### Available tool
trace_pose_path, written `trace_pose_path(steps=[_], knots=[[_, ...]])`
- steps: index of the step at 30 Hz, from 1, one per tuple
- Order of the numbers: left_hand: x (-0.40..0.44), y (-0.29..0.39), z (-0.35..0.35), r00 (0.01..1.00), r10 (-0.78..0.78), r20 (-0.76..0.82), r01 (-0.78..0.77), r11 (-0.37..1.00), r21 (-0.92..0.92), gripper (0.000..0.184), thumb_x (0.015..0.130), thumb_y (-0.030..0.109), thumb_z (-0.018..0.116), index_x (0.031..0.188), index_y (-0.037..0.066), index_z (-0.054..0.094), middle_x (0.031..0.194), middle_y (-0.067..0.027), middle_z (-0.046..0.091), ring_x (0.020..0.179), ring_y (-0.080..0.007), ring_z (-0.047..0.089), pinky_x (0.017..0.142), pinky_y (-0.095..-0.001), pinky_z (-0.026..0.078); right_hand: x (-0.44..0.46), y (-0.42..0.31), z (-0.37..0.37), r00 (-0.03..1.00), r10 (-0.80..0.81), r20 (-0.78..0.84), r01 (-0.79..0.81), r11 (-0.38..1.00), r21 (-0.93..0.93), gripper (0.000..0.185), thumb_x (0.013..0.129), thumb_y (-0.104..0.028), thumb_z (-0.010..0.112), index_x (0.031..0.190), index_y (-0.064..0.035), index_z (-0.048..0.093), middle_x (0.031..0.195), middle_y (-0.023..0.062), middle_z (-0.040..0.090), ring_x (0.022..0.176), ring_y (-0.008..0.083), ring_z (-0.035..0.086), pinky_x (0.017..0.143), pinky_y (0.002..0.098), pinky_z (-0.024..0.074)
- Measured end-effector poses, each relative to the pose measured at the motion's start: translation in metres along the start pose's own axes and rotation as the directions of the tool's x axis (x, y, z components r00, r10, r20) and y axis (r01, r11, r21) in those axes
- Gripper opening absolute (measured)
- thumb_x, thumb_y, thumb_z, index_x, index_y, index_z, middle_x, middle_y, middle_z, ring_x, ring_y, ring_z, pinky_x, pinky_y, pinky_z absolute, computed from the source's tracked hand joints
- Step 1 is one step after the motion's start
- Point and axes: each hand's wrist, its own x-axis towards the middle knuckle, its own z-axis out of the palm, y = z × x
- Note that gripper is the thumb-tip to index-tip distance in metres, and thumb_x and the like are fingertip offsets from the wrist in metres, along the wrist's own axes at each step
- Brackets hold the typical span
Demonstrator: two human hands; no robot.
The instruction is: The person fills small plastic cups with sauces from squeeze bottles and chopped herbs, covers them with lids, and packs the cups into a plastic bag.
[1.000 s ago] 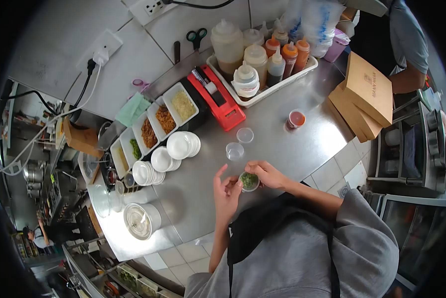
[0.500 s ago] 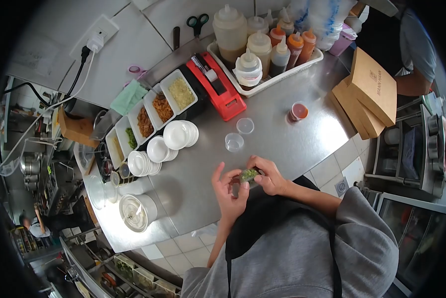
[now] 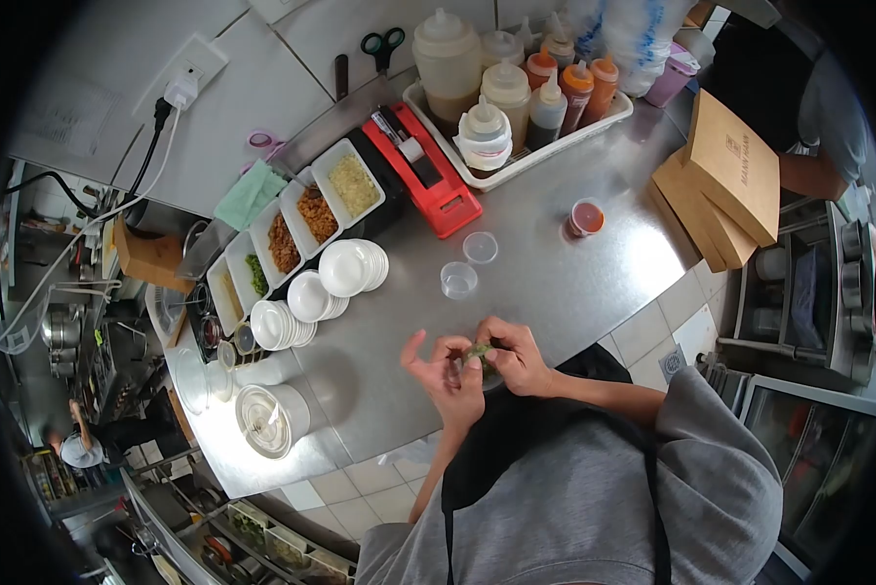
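Close to my body, above the counter's front edge, both hands are closed around a small clear plastic cup with green contents (image 3: 479,353). My left hand (image 3: 457,388) pinches its left side, with one finger stretched away. My right hand (image 3: 518,361) grips the other side, its thumb and fingers covering much of the cup. What the green pieces are is too small to tell. Just beyond my hands stand an empty clear cup (image 3: 459,281) and a clear round lid or cup (image 3: 480,248). Farther right sits a small cup of red sauce (image 3: 586,218).
White trays of toppings (image 3: 317,216), stacked white dishes (image 3: 345,269) and a red tape dispenser (image 3: 438,200) line the counter's left and back. Behind them is a bin of squeeze bottles (image 3: 518,168). Cardboard boxes (image 3: 735,171) lie right; another person's arm (image 3: 814,174) is nearby.
My fingers have closed in further over the cup, and less of its green contents shows. The left hand has tilted, with its raised finger shifting left. Things on the counter stay put.
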Motion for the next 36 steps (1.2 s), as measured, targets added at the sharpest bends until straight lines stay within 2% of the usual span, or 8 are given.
trace_pose_path(steps=[4, 13, 16, 19, 21, 25, 29, 36], knots=[[0.002, -0.002, 0.003, 0.999, -0.018, -0.043, 0.020, 0.999, 0.036, 0.065, 0.078, 0.003, 0.055, 0.130, 0.011, 0.017, 0.077, -0.0066, 0.053, 0.068, -0.0102, 0.045, 0.064, -0.0228, 0.037, 0.004, -0.003, 0.004, 0.995, -0.071, -0.063, 0.064, 0.992, -0.104, 0.009, 0.077, -0.006, 0.048, 0.074, 0.0020, 0.048, 0.059, 0.0061, 0.048, 0.054, 0.0105, 0.045, 0.050, 0.0272, 0.0388], [0.016, -0.007, -0.002, 0.983, -0.179, -0.043, 0.182, 0.916, 0.357, 0.031, 0.094, 0.013, 0.044, 0.122, 0.001, 0.040, 0.083, -0.0075, 0.052, 0.070, -0.0130, 0.046, 0.067, -0.0254, 0.038, 0.011, 0.002, 0.003, 0.974, 0.168, -0.152, -0.204, 0.943, -0.264, 0.026, 0.093, -0.022, 0.049, 0.084, 0.0015, 0.052, 0.063, 0.0056, 0.051, 0.060, 0.0112, 0.045, 0.055, 0.0288, 0.0391], [0.015, -0.017, 0.001, 0.992, -0.099, -0.082, 0.126, 0.880, 0.458, 0.034, 0.098, 0.023, 0.038, 0.123, 0.001, 0.042, 0.088, -0.0098, 0.051, 0.072, -0.0156, 0.047, 0.068, -0.0288, 0.039, 0.008, 0.006, 0.003, 0.977, 0.127, -0.171, -0.178, 0.926, -0.333, 0.026, 0.094, -0.024, 0.050, 0.088, 0.0011, 0.052, 0.065, 0.0105, 0.054, 0.059, 0.0183, 0.050, 0.058, 0.0324, 0.0416], [0.015, -0.024, 0.002, 0.992, -0.099, -0.077, 0.124, 0.860, 0.495, 0.039, 0.099, 0.031, 0.035, 0.125, 0.002, 0.041, 0.096, -0.0113, 0.051, 0.077, -0.0177, 0.050, 0.073, -0.0310, 0.040, 0.009, 0.010, -0.003, 0.979, 0.127, -0.159, -0.185, 0.880, -0.437, 0.030, 0.092, -0.029, 0.052, 0.088, 0.0006, 0.055, 0.076, 0.0205, 0.061, 0.070, 0.0368, 0.060, 0.062, 0.0416, 0.0448], [0.014, -0.029, 0.000, 0.989, -0.143, -0.032, 0.139, 0.850, 0.509, 0.042, 0.100, 0.036, 0.031, 0.126, 0.004, 0.040, 0.103, -0.0101, 0.051, 0.082, -0.0171, 0.050, 0.079, -0.0305, 0.041, 0.009, 0.017, -0.010, 0.982, 0.075, -0.172, -0.152, 0.855, -0.496, 0.030, 0.091, -0.029, 0.053, 0.089, 0.0001, 0.057, 0.077, 0.0211, 0.062, 0.072, 0.0387, 0.060, 0.063, 0.0436, 0.0453], [0.012, -0.026, -0.006, 0.920, -0.392, 0.005, 0.339, 0.802, 0.492, 0.047, 0.099, 0.039, 0.029, 0.130, 0.004, 0.038, 0.087, -0.0085, 0.056, 0.064, -0.0119, 0.050, 0.065, -0.0252, 0.043, 0.010, 0.008, -0.042, 0.970, 0.103, -0.222, -0.226, 0.724, -0.652, 0.028, 0.090, -0.028, 0.053, 0.092, -0.0015, 0.062, 0.074, 0.0199, 0.062, 0.071, 0.0392, 0.060, 0.063, 0.0455, 0.0462], [0.009, -0.026, -0.018, 0.929, -0.369, 0.022, 0.317, 0.828, 0.462, 0.047, 0.099, 0.039, 0.030, 0.130, 0.004, 0.040, 0.076, -0.0066, 0.056, 0.058, -0.0096, 0.049, 0.058, -0.0239, 0.043, 0.019, -0.016, -0.078, 0.947, 0.051, -0.318, -0.313, 0.382, -0.869, 0.023, 0.090, -0.025, 0.054, 0.095, -0.0036, 0.063, 0.073, 0.0168, 0.062, 0.067, 0.0371, 0.059, 0.059, 0.0447, 0.0455], [0.016, -0.019, -0.026, 0.941, -0.335, -0.033, 0.298, 0.784, 0.544, 0.033, 0.094, 0.018, 0.048, 0.125, 0.007, 0.047, 0.079, -0.0061, 0.060, 0.065, -0.0112, 0.056, 0.059, -0.0241, 0.046, 0.052, -0.051, -0.064, 0.901, -0.414, -0.133, 0.056, 0.414, -0.909, 0.021, 0.087, -0.015, 0.055, 0.105, -0.0060, 0.060, 0.098, 0.0126, 0.058, 0.090, 0.0308, 0.054, 0.078, 0.0384, 0.0430]])
